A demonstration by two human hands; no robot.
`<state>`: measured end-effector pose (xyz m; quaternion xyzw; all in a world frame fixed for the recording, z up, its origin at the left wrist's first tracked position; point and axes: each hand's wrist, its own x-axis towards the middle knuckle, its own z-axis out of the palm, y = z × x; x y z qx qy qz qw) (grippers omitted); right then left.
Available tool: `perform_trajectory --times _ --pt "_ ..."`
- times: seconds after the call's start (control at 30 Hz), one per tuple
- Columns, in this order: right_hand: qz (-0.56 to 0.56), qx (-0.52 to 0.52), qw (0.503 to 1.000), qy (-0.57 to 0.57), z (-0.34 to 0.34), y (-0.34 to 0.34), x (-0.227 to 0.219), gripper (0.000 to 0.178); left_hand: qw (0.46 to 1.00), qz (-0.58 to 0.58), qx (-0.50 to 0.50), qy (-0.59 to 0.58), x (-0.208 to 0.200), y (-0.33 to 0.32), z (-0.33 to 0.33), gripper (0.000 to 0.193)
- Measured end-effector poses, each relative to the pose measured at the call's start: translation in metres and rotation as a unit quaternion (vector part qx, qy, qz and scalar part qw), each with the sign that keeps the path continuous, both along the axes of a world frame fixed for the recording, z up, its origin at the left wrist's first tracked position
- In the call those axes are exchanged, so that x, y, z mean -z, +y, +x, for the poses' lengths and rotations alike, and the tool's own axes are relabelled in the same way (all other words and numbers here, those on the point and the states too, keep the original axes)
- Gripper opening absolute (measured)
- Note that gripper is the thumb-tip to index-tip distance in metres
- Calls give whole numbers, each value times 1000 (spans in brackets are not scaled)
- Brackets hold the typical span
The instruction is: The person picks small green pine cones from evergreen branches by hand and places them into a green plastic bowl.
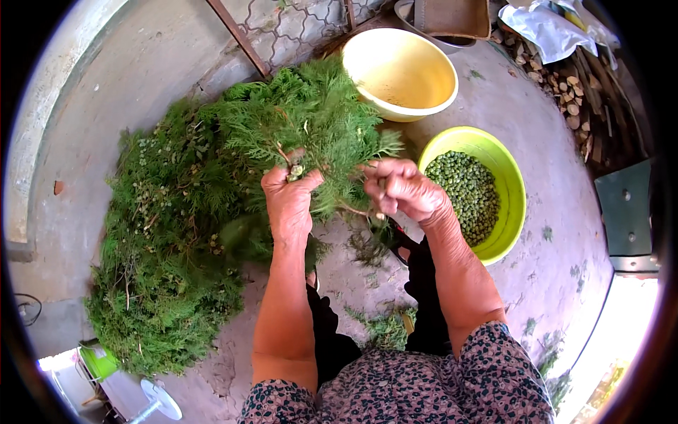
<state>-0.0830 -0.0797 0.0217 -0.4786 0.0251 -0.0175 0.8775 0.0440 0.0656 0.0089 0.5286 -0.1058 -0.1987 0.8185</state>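
Grey floor [561, 191]: heaped green branches [169, 233], cream basin [413, 60], lime tub [513, 191], scattered sprigs [388, 330].

Cut firewood [573, 109] is stacked at the upper right, with a white plastic bag [547, 34] (crumpled, showing a touch of yellow) over its far end. Left of that, a brown rectangular tray [455, 18] rests on a metal basin [458, 43]. A dark green panel [625, 205] stands at the right edge; a bright green bucket [99, 361] sits lower left.
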Motion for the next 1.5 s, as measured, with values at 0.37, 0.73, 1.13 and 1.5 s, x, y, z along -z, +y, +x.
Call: perform_trajectory --times 0.37,0.73,1.13,1.5 --pt "-342 250 896 135 9 26 9 52 972 135 140 -131 -6 -4 -29 37" --pt "125 329 926 134 27 24 -4 18 972 29 223 71 -9 10 -4 56" --pt "-435 419 786 135 18 1 5 24 992 42 106 57 23 5 -6 43" --pt "-487 150 836 -204 33 120 -31 30 979 169 105 43 42 0 -2 41"
